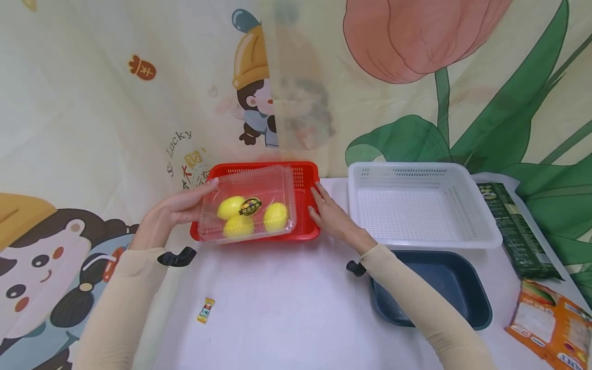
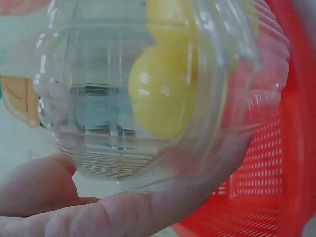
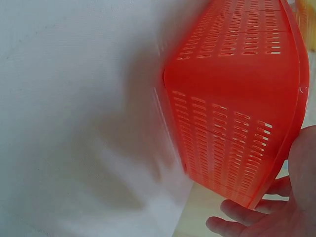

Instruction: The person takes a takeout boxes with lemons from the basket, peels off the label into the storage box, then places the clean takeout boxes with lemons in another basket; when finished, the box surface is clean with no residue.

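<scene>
My left hand [image 1: 178, 205] grips the left side of a clear plastic fruit box [image 1: 259, 187], with the fingers under it in the left wrist view. Inside lie 3 yellow, lemon-like fruits [image 1: 276, 216], and a dark round label is on the box. The box is tilted above a red slotted basket [image 1: 311, 226] and hides most of its inside. At the basket's right end, my right hand [image 1: 334, 218] touches the rim, its fingers fairly straight. From the right wrist view, the basket's outer wall [image 3: 232, 89] shows beside that hand [image 3: 276, 207].
Right of the red basket stands a white slotted basket [image 1: 416, 205]. A dark blue tray [image 1: 462, 293] sits in front of it, partly under my right forearm. Green [image 1: 520, 231] and orange [image 1: 552, 324] packets lie at the far right. A small yellow wrapped sweet [image 1: 205, 310] lies front left.
</scene>
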